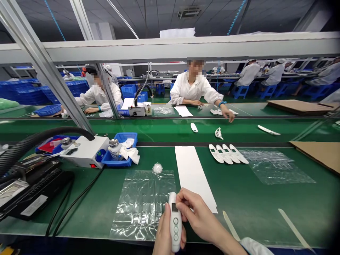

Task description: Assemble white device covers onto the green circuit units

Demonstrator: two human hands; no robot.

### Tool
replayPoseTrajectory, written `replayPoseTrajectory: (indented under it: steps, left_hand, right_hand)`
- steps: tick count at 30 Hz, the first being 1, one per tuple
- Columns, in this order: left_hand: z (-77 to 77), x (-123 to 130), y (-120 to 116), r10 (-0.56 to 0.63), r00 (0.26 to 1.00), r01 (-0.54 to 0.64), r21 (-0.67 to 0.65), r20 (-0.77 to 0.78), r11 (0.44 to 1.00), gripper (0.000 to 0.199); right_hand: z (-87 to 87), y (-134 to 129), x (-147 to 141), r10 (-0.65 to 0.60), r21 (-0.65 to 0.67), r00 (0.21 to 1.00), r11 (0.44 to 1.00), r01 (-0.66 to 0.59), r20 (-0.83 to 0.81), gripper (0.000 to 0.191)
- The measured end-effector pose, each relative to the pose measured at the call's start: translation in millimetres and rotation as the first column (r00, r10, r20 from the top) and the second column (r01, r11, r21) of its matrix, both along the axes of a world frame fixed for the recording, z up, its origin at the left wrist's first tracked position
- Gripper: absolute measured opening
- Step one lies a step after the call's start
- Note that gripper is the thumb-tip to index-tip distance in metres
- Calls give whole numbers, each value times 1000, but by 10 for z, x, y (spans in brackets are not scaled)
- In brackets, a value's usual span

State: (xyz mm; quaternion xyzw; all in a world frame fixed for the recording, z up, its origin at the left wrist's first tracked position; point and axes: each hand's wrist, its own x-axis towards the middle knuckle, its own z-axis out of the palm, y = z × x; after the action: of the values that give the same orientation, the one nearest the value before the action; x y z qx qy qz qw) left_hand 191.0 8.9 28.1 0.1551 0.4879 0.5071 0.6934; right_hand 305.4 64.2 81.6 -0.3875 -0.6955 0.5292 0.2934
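A white handheld device (175, 223) with a small dark screen and three round buttons stands nearly upright, buttons toward me. My left hand (165, 230) is wrapped round its lower body. At the screen, the thumb and forefinger of my right hand (195, 212) are pinched together against the device's edge; what lies between them, if anything, is too small to make out. Beneath the hands spreads a clear plastic sheet (143, 202), with a crumpled clear ball (157, 168) at its far edge. White paper strips (195, 173) lie just beyond my right hand.
Several white shell parts (224, 154) sit in a row beside another clear plastic sheet (278, 166). A blue tray (117, 161) with a bottle and wipes stands by a white box (86, 150). White parts lie on the green conveyor (159, 130); a co-worker's hand (227, 113) reaches over it.
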Motion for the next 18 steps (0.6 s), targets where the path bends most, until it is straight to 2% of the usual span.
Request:
replayPoseTrajectory:
  steps: [9, 18]
  left_hand:
    - [-43, -13, -8, -1, 1000, 1, -2, -20, 1000, 69]
    - [-80, -20, -7, -55, 996, 55, -11, -73, 998, 79]
  right_hand:
    - [-56, 18, -37, -3, -11, 1000, 1000, 3, -6, 15]
    - [-81, 25, -23, -6, 2, 1000, 1000, 6, 20, 15]
